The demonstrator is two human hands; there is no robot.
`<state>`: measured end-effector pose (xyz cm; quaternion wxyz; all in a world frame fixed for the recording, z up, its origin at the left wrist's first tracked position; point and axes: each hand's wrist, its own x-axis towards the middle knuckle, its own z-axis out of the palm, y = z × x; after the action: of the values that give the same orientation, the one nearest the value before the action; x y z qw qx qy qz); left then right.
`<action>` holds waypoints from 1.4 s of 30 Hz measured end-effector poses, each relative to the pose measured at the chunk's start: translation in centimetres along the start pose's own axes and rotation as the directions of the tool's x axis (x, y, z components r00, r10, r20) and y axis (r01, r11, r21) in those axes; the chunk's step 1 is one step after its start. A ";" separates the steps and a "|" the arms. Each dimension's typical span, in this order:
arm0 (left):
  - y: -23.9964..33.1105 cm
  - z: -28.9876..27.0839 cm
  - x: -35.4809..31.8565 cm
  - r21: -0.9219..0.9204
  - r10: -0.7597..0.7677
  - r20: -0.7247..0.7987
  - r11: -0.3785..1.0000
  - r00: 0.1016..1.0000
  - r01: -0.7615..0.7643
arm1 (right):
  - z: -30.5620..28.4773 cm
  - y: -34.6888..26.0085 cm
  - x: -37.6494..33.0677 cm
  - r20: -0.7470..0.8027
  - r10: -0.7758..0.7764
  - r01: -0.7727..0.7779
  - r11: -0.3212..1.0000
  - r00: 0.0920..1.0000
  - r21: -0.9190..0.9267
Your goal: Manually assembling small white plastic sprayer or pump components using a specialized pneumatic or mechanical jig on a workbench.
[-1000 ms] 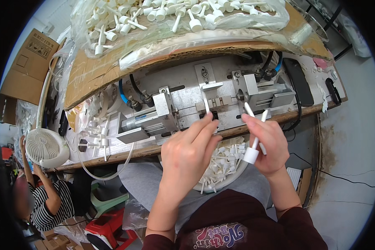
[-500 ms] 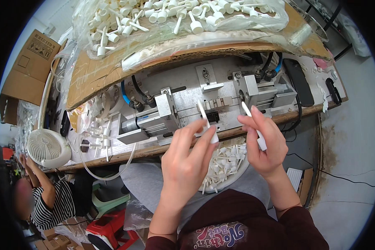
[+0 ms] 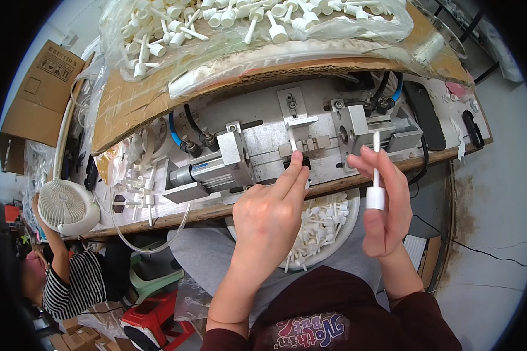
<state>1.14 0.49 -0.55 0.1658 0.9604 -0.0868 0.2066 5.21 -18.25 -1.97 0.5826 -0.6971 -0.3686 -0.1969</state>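
Note:
My left hand [image 3: 269, 207] is at the metal fixture block [image 3: 319, 143], its index and middle fingers close together on a white stemmed cap. The cap's stem [image 3: 292, 138] shows beyond my fingertips, lying across the block and pointing at a small upright bracket [image 3: 294, 111]. My fingers hide its wider end. In my right hand [image 3: 392, 205], held up right of the block, is a second white stemmed cap [image 3: 375, 198], its round cap low against the thumb and its thin stem upward. Below the bench edge, a white basin [image 3: 352, 225] of similar pieces sits between my hands.
Metal cylinder units flank the block, one left [image 3: 211, 169] and one right [image 3: 363, 126], with hoses attached. A cardboard shelf [image 3: 123, 117] above carries a heap of white stemmed caps. A phone [image 3: 424, 117] lies right, a white fan [image 3: 67, 207] left. Another person [image 3: 76, 281] sits at far left.
My left hand has set its stemmed cap down onto the fixture block. My right hand has moved slightly right, and its piece has turned from slanted to upright.

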 end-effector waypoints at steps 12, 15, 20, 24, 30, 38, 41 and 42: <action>-0.5 0.0 -0.6 -0.152 0.005 -0.059 0.988 0.998 -0.014 | 0.3 -0.9 0.6 0.146 -0.010 0.051 0.957 0.989 -0.284; -0.3 -1.4 -1.9 -0.272 0.024 0.069 0.962 0.997 -0.004 | 0.3 -0.1 1.6 0.232 -0.039 0.112 0.944 0.972 -0.312; 0.2 -1.8 -5.5 -0.447 0.038 0.285 0.889 0.958 0.098 | 1.6 0.2 2.2 0.436 -0.045 0.230 0.895 0.899 -0.382; 0.4 -0.6 -6.8 -0.466 0.055 0.384 0.873 0.922 0.142 | 2.8 0.4 2.2 0.481 -0.023 0.316 0.781 0.876 -0.539; 0.6 2.0 -7.4 -0.524 0.076 0.414 0.835 0.907 0.169 | 2.9 -0.1 3.7 0.528 0.039 0.312 0.770 0.848 -0.556; 1.3 3.1 -7.3 -0.659 0.153 0.450 0.722 0.880 0.211 | 2.8 -0.4 4.5 0.579 0.036 0.360 0.751 0.814 -0.553; 2.1 2.0 -7.2 -0.691 0.068 0.438 0.664 0.896 0.287 | 1.9 -0.4 5.7 0.535 0.002 0.269 0.863 0.845 -0.428; 2.0 1.8 -7.3 -0.693 0.052 0.425 0.661 0.904 0.288 | 1.5 -0.6 6.6 0.514 -0.009 0.227 0.904 0.857 -0.362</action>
<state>-5.24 -1.34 -4.68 0.5326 0.8335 -0.1319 -0.0640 8.84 -14.88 2.66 0.2939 -0.8058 -0.5003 -0.1181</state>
